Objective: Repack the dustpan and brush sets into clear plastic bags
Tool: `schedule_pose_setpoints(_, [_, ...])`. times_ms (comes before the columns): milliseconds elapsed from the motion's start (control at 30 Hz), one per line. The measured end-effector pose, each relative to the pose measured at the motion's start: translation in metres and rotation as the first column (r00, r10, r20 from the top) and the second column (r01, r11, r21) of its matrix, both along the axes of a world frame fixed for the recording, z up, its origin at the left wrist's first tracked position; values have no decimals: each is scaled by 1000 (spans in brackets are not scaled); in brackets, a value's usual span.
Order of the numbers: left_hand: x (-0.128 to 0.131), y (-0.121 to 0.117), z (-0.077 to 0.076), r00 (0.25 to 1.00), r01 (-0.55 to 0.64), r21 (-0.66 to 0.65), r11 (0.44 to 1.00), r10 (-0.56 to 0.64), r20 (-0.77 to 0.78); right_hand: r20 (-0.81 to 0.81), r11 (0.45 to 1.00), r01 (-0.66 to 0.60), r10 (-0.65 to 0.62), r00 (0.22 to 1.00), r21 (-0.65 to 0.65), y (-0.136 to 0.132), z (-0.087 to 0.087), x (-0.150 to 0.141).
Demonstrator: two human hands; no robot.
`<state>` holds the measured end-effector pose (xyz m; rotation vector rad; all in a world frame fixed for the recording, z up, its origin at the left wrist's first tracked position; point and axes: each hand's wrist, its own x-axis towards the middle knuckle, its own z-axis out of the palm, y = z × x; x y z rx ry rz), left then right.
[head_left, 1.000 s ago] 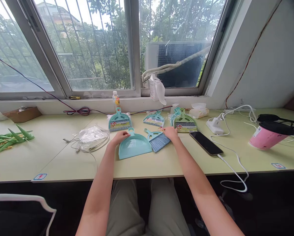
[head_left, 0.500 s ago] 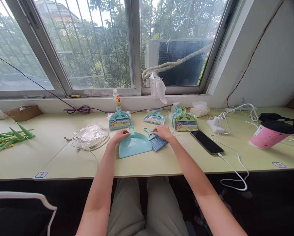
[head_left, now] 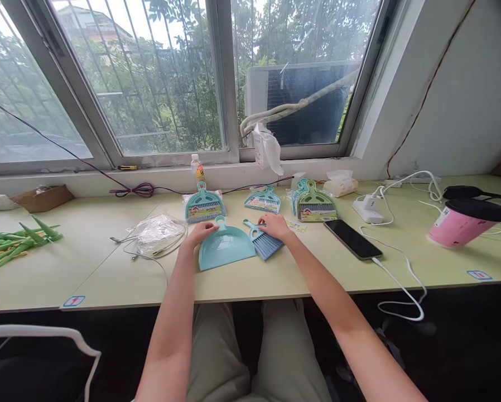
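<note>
A light blue dustpan (head_left: 226, 248) lies on the table in front of me, its looped handle toward the window. My left hand (head_left: 201, 230) is closed on its upper left edge, beside the handle. Right of the dustpan, almost touching it, lies a small hand brush (head_left: 266, 245) with a light blue handle and grey-blue bristles. My right hand (head_left: 274, 225) is closed on the brush where handle and head meet; the fingers partly hide that spot. A yellowish printed label card (head_left: 296, 225) lies just right of my right hand.
Behind stand packaged dustpan sets, a blue one (head_left: 204, 204), a smaller blue one (head_left: 263, 199) and a green one (head_left: 316, 204). A phone (head_left: 353, 239) and pink cup (head_left: 459, 226) are right; a bagged cable (head_left: 160, 234) and green stalks (head_left: 14, 244) left.
The dustpan and brush have shifted slightly left in view, with both hands still on them. The view has turned a little. A bit of a fingertip now shows at the left edge.
</note>
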<state>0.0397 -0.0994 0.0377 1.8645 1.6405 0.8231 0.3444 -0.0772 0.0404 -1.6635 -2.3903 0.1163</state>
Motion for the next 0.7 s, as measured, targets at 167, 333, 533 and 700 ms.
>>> schedule_pose_setpoints(167, [4, -1, 0, 1000, 7, 26, 1000, -6, -14, 4, 999, 25, -26, 1000, 25, 1, -1, 0])
schedule_pose_setpoints(333, [0, 6, -8, 1000, -24, 51, 998, 25, -18, -83, 975, 87, -72, 994, 205, 1, 2, 2])
schedule_pose_setpoints(533, [-11, 17, -18, 983, -177, 88, 980, 171, 73, -225, 940, 118, -45, 973, 320, 2, 5, 2])
schedule_pose_setpoints(700, [-18, 20, -18, 974, -227, 213, 950, 218, 67, -175, 936, -41, 108, 979, 349, 2, 0, 3])
